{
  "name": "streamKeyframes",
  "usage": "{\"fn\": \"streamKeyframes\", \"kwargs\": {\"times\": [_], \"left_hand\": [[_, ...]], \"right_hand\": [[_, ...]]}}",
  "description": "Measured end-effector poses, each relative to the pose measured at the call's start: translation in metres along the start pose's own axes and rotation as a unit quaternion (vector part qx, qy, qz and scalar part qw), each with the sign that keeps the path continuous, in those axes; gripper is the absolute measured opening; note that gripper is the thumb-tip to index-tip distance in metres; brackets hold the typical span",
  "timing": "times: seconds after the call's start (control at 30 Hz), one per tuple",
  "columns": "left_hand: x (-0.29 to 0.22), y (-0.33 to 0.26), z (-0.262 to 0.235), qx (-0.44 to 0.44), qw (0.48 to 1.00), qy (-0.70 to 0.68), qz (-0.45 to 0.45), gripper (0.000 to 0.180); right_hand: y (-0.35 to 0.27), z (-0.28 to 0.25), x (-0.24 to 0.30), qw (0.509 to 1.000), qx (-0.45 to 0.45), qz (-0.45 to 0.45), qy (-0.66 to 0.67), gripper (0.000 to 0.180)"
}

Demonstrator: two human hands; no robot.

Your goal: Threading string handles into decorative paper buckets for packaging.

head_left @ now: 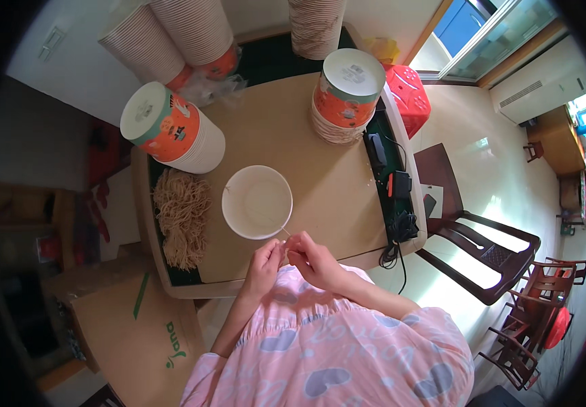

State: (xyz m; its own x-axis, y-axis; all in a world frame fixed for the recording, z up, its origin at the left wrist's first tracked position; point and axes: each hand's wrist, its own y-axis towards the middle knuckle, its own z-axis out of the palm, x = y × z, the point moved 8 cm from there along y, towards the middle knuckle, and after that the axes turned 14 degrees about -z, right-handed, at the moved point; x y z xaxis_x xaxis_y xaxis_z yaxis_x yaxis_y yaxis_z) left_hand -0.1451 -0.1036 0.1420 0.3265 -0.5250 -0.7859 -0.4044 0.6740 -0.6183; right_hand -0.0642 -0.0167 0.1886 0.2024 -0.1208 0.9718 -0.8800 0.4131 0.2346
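An open white paper bucket (258, 202) stands on the brown board in front of me, with its mouth facing up. From its near right side a thin string (287, 231) runs to my fingers. My left hand (264, 266) and my right hand (313, 260) meet just below the bucket, fingertips pinched together on the string; its end is too small to make out. To the left of the bucket lies a bundle of tan strings (183, 216). Behind that bundle a stack of upturned buckets (174, 132) with orange and green printing leans on its side.
Another stack of upturned buckets (347, 98) stands at the far right of the board (334, 217). Tall nested stacks (191, 30) rise at the back. Black adapters and cables (399, 197) line the table's right edge. A dark chair (466, 224) and a red stool (409, 98) stand beyond it.
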Motion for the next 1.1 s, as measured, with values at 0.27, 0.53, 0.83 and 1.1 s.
{"fn": "streamKeyframes", "kwargs": {"times": [0.27,0.53,0.83,1.1], "left_hand": [[-0.002,-0.006,0.008,0.03,0.998,-0.053,-0.009,0.025],[-0.004,-0.012,0.007,0.02,1.0,-0.016,0.018,0.02],[-0.002,-0.013,0.009,0.041,0.998,-0.052,-0.022,0.02],[-0.003,-0.01,0.007,0.035,0.996,-0.077,-0.01,0.013]], "right_hand": [[-0.001,-0.009,-0.007,1.0,-0.018,0.004,-0.025,0.011],[0.001,-0.012,-0.003,0.999,-0.003,0.04,-0.031,0.007],[-0.001,-0.011,0.003,0.997,0.008,-0.018,-0.07,0.009],[0.0,-0.015,0.005,0.998,0.011,0.005,-0.062,0.008]]}}
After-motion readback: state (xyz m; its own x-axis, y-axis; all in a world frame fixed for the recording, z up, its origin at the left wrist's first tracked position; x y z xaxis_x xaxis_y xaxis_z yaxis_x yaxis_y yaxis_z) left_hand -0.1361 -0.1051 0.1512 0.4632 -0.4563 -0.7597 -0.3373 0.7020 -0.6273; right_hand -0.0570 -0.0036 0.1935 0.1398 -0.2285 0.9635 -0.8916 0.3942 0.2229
